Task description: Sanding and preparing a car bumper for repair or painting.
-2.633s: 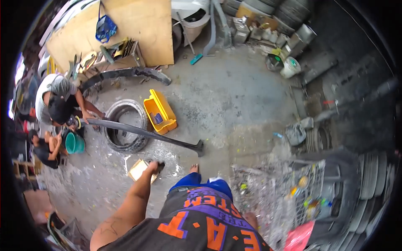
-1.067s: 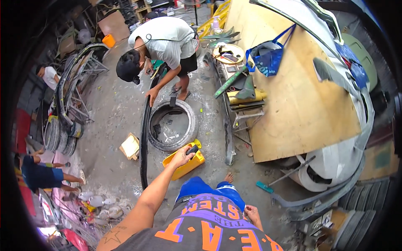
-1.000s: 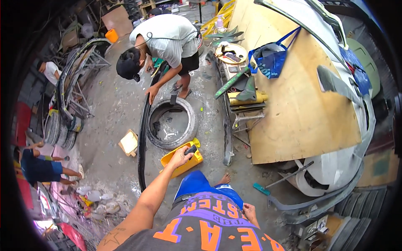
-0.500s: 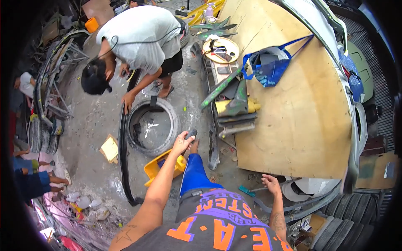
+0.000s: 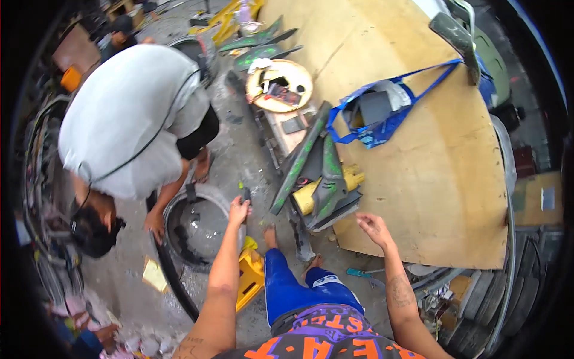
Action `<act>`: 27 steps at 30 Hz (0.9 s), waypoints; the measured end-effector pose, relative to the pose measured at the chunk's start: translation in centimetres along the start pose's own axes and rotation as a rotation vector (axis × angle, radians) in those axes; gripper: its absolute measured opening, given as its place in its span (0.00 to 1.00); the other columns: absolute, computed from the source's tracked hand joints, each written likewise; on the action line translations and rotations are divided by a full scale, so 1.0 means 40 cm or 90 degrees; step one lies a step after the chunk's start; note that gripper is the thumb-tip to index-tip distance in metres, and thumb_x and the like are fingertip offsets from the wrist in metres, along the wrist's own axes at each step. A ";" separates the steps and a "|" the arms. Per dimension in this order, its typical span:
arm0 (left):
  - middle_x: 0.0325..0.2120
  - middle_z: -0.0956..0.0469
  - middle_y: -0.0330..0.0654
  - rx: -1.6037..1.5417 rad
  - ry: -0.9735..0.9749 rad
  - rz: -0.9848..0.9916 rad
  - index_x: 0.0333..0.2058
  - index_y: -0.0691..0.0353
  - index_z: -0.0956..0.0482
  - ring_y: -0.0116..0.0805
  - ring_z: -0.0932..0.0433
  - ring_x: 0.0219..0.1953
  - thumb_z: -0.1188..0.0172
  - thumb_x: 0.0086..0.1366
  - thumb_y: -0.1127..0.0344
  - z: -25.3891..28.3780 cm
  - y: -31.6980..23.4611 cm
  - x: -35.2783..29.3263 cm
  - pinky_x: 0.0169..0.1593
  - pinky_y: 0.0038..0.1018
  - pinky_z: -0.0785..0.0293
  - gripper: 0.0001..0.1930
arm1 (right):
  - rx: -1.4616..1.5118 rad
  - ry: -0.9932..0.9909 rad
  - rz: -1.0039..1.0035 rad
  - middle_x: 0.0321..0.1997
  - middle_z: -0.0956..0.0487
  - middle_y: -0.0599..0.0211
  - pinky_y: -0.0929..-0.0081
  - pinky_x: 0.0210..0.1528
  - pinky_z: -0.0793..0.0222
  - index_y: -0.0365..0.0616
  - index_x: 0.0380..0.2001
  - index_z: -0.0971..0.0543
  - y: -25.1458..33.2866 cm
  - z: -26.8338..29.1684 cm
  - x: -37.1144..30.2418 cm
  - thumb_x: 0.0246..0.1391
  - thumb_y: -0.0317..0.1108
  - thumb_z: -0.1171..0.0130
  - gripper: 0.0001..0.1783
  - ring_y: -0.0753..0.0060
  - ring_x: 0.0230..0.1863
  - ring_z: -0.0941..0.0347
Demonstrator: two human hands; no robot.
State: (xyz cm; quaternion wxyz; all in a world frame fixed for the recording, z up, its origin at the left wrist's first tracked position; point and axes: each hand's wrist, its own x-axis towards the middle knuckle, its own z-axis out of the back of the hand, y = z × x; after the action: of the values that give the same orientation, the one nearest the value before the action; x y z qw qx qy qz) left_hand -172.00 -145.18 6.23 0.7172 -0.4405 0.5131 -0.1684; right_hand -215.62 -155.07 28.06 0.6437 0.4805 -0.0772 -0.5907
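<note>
My left hand point(image 5: 240, 212) is closed around a small dark block point(image 5: 247, 194), held out over the floor near the tyre point(image 5: 228, 200). My right hand point(image 5: 373, 229) reaches forward with nothing in it, its fingers loosely apart. Just ahead of it lie stacked dark panels point(image 5: 342, 210), a yellow cylindrical piece point(image 5: 304, 203) and black trim parts with green smears point(image 5: 328, 179). The right hand appears apart from them. A bent-over co-worker in a white shirt point(image 5: 128, 119) has a hand point(image 5: 154, 225) on a long black strip point(image 5: 171, 278).
A large plywood sheet point(image 5: 430, 197) fills the right side, with a blue bag point(image 5: 375, 134) on it. A round tray of small items point(image 5: 280, 103) stands beyond the trim parts. A yellow plastic stool-like piece point(image 5: 250, 278) lies by my left leg; a teal-handled tool point(image 5: 357, 273) lies on the right.
My view has shifted. Both my hands have moved forward, the left still holding the dark block, the right toward the stacked panels. The co-worker appears nearer and farther left.
</note>
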 end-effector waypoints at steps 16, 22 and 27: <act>0.25 0.22 0.45 0.073 0.021 0.089 0.55 0.74 0.35 0.30 0.25 0.15 0.39 0.62 0.60 0.055 0.114 0.064 0.17 0.24 0.28 0.28 | -0.379 -0.182 0.301 0.33 0.22 0.48 0.59 0.43 0.29 0.39 0.32 0.20 0.429 0.252 0.650 0.51 0.31 0.42 0.08 0.45 0.39 0.25; 0.23 0.22 0.45 0.082 0.010 0.094 0.55 0.75 0.35 0.28 0.27 0.13 0.40 0.63 0.59 0.057 0.062 0.077 0.15 0.23 0.32 0.29 | -0.285 -0.366 0.461 0.29 0.22 0.57 0.65 0.33 0.29 0.38 0.34 0.22 0.490 0.142 0.512 0.52 0.27 0.41 0.06 0.58 0.28 0.26; 0.20 0.23 0.44 0.096 0.004 0.124 0.48 0.77 0.30 0.30 0.27 0.12 0.37 0.60 0.50 0.064 0.043 0.107 0.15 0.25 0.31 0.32 | -0.068 -0.134 0.271 0.30 0.23 0.64 0.74 0.30 0.31 0.41 0.34 0.21 0.304 -0.074 0.381 0.49 0.28 0.37 0.08 0.72 0.27 0.28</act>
State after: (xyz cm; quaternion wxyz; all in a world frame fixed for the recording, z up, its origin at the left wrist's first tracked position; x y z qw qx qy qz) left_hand -168.31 -146.02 2.55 0.7598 -0.3328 0.5413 -0.1377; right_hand -200.88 -168.15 27.99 0.7666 0.3544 -0.2117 -0.4919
